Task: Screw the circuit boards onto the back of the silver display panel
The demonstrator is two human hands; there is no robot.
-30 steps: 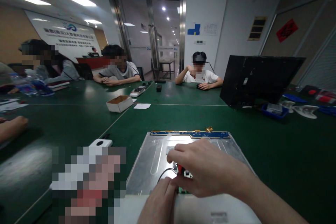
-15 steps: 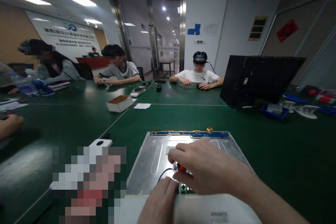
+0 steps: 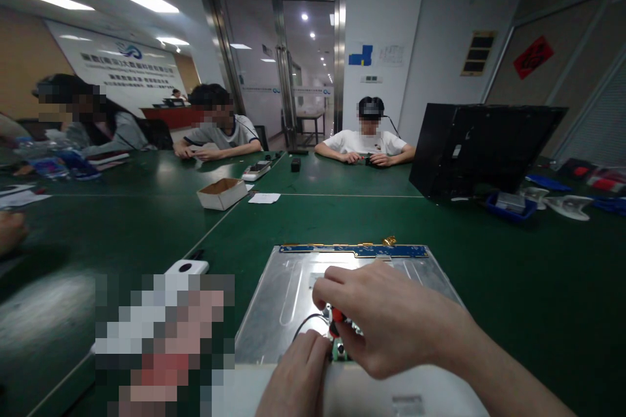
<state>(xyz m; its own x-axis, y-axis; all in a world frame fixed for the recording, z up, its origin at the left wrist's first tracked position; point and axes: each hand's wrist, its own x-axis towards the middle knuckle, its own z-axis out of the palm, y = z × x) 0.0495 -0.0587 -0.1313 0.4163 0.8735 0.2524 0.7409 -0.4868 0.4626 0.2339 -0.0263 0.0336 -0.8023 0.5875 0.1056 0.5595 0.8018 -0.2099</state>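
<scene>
A silver metal panel (image 3: 278, 300) lies on the green table, with a blue circuit strip (image 3: 357, 251) along its far edge. My right hand (image 3: 372, 316) is closed round a red and black tool (image 3: 336, 322), probably a screwdriver, above a small green circuit board (image 3: 339, 350). My left hand (image 3: 300, 365) rests at the board's left side, fingers together; what they hold, if anything, is hidden. A dark cable (image 3: 308, 320) curves over the panel beside the left fingertips. A white casing (image 3: 405, 391) lies at the near edge.
A white device (image 3: 195, 266) lies left of the panel. Farther off are an open box (image 3: 222, 194), a paper slip (image 3: 264, 198), a black monitor (image 3: 484, 146) and a blue tray (image 3: 511, 205). Several people sit around the table (image 3: 342, 215).
My right thumb has shifted downward and more of the red and black tool shows. My left hand has hardly moved. Across the table, a person's hands have come closer together.
</scene>
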